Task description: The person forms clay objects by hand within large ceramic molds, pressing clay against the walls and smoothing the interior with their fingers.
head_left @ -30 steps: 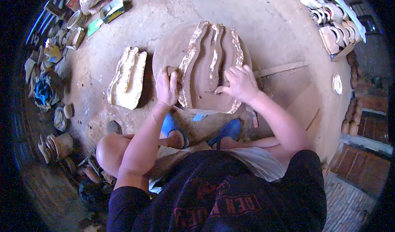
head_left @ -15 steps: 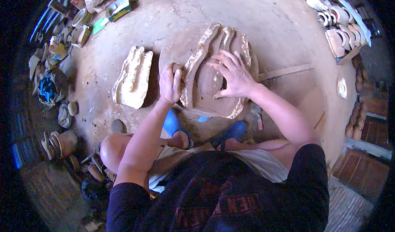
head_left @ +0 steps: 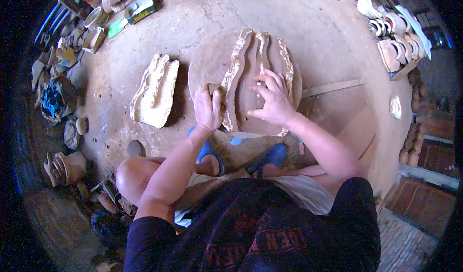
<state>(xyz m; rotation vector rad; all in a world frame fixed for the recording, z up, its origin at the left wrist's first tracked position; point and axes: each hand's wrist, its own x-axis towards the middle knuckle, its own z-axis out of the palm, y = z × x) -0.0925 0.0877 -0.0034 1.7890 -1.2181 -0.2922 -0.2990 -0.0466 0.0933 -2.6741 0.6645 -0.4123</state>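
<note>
A plaster mould [head_left: 234, 74] with chipped cream edges stands on a round, clay-coloured board [head_left: 205, 62] in front of me. Brown clay [head_left: 245, 96] lines its long hollows. My left hand [head_left: 208, 109] is closed against the mould's left wall, fingers curled at the outer side; a dark, clay-like patch shows at its fingertips. Inside the mould, my right hand [head_left: 272, 98] rests on the clay with bent, parted fingers and thumb held away; its palm side is hidden. A second mould piece [head_left: 154, 91], cream and hollowed, lies on the floor to the left.
A flat wooden strip [head_left: 333, 87] lies right of the board. Curved mould pieces [head_left: 402, 47] are stacked at the far right. Tubs, including a dark green box [head_left: 139, 10], and assorted clutter line the left. My feet in blue shoes [head_left: 270, 158] are close to the board.
The mould has turned slightly to stand more upright in view. My left hand has shifted right along with its wall. My right hand has moved a little nearer, its fingers more bent.
</note>
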